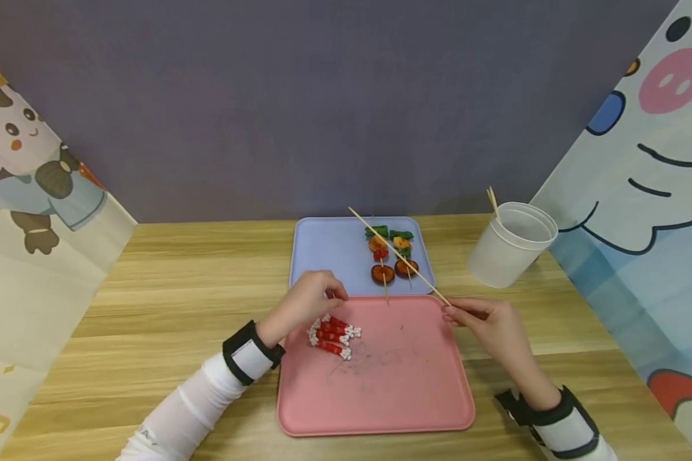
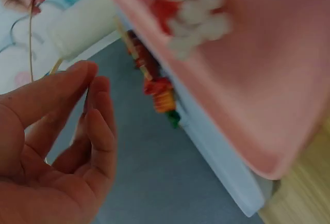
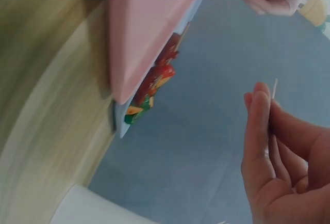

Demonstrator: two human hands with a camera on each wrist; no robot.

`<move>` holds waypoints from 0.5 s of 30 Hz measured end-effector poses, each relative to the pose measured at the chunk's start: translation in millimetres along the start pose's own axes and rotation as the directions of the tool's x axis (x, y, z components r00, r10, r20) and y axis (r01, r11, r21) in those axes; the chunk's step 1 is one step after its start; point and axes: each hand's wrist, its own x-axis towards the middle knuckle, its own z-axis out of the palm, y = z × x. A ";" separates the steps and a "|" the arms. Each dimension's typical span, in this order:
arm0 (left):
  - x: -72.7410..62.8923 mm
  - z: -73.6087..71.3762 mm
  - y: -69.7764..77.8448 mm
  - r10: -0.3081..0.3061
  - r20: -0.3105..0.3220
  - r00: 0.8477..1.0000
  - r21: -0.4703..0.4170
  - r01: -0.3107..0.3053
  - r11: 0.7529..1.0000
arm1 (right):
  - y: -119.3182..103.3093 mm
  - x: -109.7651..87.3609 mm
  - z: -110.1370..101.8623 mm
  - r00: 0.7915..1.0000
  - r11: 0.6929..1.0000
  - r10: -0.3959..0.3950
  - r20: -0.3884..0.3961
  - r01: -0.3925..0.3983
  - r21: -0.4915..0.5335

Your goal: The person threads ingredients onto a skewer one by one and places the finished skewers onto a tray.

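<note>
My right hand (image 1: 487,323) pinches a long thin bamboo skewer (image 1: 400,256) near its lower end, between thumb and fingertips. The bare stick slants up and left, overlapping the blue tray in the head view. Over the upper left of the pink tray (image 1: 380,397) is my left hand (image 1: 313,296), fingers loosely bent; in the left wrist view its thumb and fingertips come together with nothing visible held. Just below it lie several small red pieces with knobbly white ends (image 1: 331,337). Two loaded skewers with green, orange, red and brown pieces (image 1: 383,274) rest on the blue tray (image 1: 329,256).
A white plastic bucket (image 1: 498,256) stands at the back right, with thin sticks (image 1: 493,200) showing at its rim. The pink tray sits in front of the blue tray on a wooden table (image 1: 196,275). A grey panel (image 1: 323,115) rises behind; printed sheets flank both sides.
</note>
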 end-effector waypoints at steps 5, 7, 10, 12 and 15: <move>0.6 7.7 -6.0 0.041 0.092 0.995 0.089 -0.049 0.995 | 7.4 -0.8 -5.5 0.998 0.997 0.061 -0.019 -0.062 -0.055; 1.6 9.8 -8.9 0.050 0.121 0.991 0.105 -0.063 0.992 | 10.2 -0.6 -7.6 0.996 0.994 0.080 -0.026 -0.082 -0.069; 2.3 11.5 -13.0 0.075 0.155 0.985 0.118 -0.094 0.988 | 13.8 -0.7 -10.5 0.995 0.993 0.094 -0.036 -0.096 -0.061; 1.9 11.6 -14.8 0.083 0.177 0.981 0.129 -0.106 0.986 | 16.2 -1.0 -11.8 0.994 0.994 0.100 -0.038 -0.101 -0.038; 0.2 12.3 -16.9 0.079 0.201 0.976 0.146 -0.110 0.983 | 18.9 -1.7 -13.3 0.994 0.994 0.100 -0.041 -0.102 -0.033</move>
